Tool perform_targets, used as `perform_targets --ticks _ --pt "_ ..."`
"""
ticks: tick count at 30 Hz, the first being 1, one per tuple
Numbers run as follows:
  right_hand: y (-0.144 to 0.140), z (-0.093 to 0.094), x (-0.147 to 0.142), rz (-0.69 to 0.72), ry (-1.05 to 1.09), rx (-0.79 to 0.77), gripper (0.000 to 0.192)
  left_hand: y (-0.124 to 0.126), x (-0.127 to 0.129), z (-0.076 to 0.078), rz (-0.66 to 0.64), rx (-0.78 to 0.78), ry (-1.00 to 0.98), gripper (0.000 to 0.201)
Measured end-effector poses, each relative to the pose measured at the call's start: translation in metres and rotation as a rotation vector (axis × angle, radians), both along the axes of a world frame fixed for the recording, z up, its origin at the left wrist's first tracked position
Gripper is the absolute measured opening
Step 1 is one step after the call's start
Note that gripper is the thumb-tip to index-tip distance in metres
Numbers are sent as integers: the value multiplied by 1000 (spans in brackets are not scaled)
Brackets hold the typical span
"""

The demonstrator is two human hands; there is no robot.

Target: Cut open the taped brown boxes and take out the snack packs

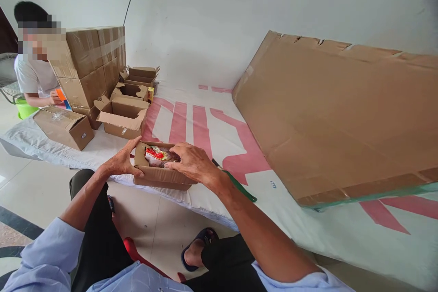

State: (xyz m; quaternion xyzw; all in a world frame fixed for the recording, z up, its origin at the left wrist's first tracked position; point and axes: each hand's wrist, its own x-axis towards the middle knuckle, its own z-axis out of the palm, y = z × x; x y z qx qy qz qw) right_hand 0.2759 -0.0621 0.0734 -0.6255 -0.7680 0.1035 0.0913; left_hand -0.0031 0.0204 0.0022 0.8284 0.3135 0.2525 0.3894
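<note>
A small open cardboard box (162, 177) sits at the near edge of the covered table. My left hand (123, 160) grips its left end, with the thumb on the near side and the fingers toward the far side. Inside the box lies a shiny plastic-wrapped package (155, 154) with red and yellow printing. My right hand (191, 160) reaches over the box's right part, its thumb and curled fingers closed on the package; the fingertips are partly hidden. Just right of that hand lies a green-handled tool (239, 186), partly covered by my forearm.
Several taped cartons (85, 57) are stacked at the left, with a closed carton (65, 125) in front. Beside them stand open boxes (123, 116). A large cardboard sheet (342, 123) leans on the wall at right. Another person (36, 73) sits behind the stack, holding something orange and blue.
</note>
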Motion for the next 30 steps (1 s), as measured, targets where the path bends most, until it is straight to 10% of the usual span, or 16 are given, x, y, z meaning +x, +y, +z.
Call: perform_targets --ticks 7,15,24,30 --pt "13 -14 -15 78 -238 85 18 -1 2 -7 19 -29 -34 141" --pt "13 -41 19 164 202 394 28 0 6 -7 13 -50 -47 138" --pt "9 16 51 37 662 634 25 -4 2 10 -6 -12 -67 146" --pt "3 51 41 53 565 927 26 -9 6 57 193 -196 -369 72"
